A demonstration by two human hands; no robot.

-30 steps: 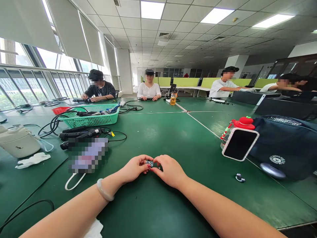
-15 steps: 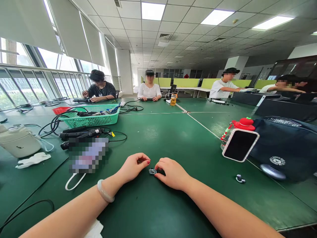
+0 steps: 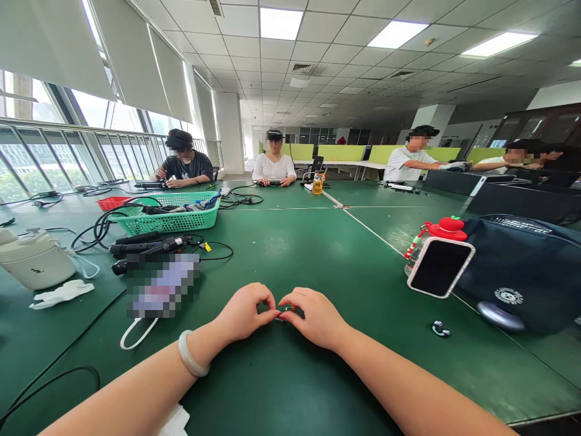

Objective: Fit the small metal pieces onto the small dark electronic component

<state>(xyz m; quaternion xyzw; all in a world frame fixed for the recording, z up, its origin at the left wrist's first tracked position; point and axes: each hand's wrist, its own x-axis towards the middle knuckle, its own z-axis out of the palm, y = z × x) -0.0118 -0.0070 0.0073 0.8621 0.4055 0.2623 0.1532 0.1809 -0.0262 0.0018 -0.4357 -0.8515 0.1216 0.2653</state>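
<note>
Left hand [image 3: 247, 312], right hand [image 3: 318, 320]: fingertips nearly meeting; whether clamped, I can't tell. Small part [image 3: 281, 319] mostly hidden among them, over green table [image 3: 290, 381]. Uneven pinch might flip it loose.

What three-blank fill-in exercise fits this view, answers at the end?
1. The left hand and right hand are close together at a small, mostly hidden part, over a ____ table.
2. A pale bangle is on the person's ____ wrist.
3. The pale-rimmed phone stands before a bottle with a ____ lid.
Missing words: green; left; red.
</note>
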